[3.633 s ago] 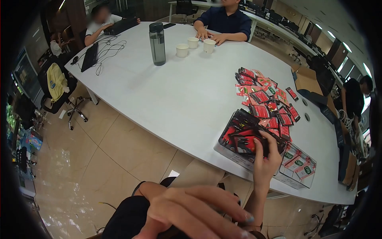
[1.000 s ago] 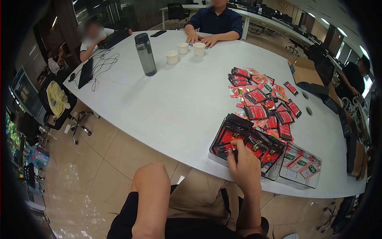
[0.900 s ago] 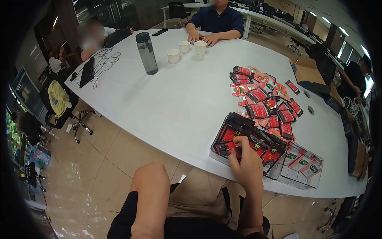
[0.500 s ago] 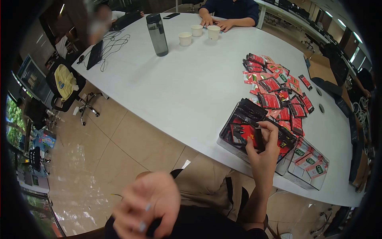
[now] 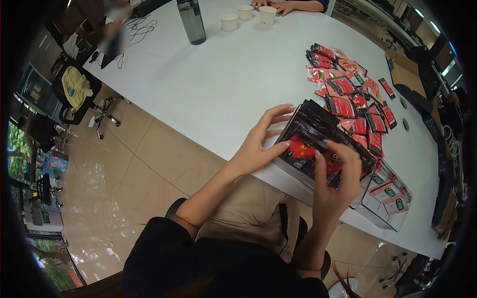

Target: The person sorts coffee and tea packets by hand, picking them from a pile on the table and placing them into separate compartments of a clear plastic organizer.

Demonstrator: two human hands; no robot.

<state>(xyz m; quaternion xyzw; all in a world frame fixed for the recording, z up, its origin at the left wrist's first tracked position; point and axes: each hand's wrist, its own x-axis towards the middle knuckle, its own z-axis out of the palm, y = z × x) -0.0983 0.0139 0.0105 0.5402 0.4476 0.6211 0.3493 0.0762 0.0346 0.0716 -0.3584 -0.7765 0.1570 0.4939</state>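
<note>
My left hand (image 5: 263, 141) grips the left end of a clear box (image 5: 303, 181) filled with black and red packets (image 5: 318, 124), its thumb over the near rim and its fingers on the far side. Over the middle of that box is my right hand (image 5: 338, 174), thumb and fingers apart at the packets; nothing shows between them. A second clear box (image 5: 377, 220) with pink packets (image 5: 389, 191) sits to the right. Behind the boxes lies a loose pile of red, pink and black packets (image 5: 342, 85).
On the white table (image 5: 198, 89) stand a dark bottle (image 5: 192, 22) and three paper cups (image 5: 229, 22). Across it rest another person's hands (image 5: 284, 7). Cables (image 5: 141, 30) lie at the far left, a cardboard box (image 5: 405, 74) at the right, a chair (image 5: 74, 94) beyond the left edge.
My left hand has come from the lower left onto the box's left end. My right hand has opened its thumb and fingers above the packets. The view has tilted downward.
</note>
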